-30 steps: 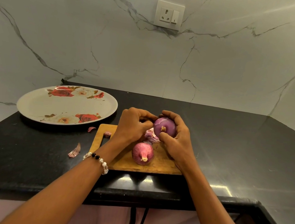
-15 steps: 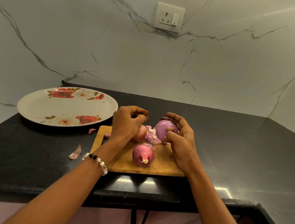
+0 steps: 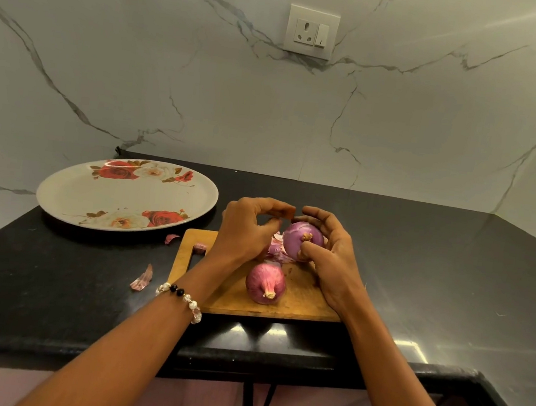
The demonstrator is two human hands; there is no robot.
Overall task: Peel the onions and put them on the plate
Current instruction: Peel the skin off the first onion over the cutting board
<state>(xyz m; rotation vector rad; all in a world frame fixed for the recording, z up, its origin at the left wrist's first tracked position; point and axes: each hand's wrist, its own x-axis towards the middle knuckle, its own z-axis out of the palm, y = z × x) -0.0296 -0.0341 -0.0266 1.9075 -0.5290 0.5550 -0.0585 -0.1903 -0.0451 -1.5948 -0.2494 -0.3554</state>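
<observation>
Cupping the peeled onion (image 3: 302,245) in my right hand (image 3: 330,260) above the cutting board (image 3: 298,303), I curl my left hand (image 3: 243,230) beside it, fingertips pinched near its top; whether they grip skin I cannot tell. One unpeeled onion (image 3: 265,287) lies on the board. One plate (image 3: 70,193) sits left. Two peel scraps (image 3: 142,280) lie on the counter (image 3: 51,278).

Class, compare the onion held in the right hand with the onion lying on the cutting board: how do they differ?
The held onion is smooth, glossy purple; the board onion is duller pink-red and streaked. The held onion is gripped by the right hand; the board onion lies untouched on the cutting board. Both are whole, with root ends facing the camera.
</observation>
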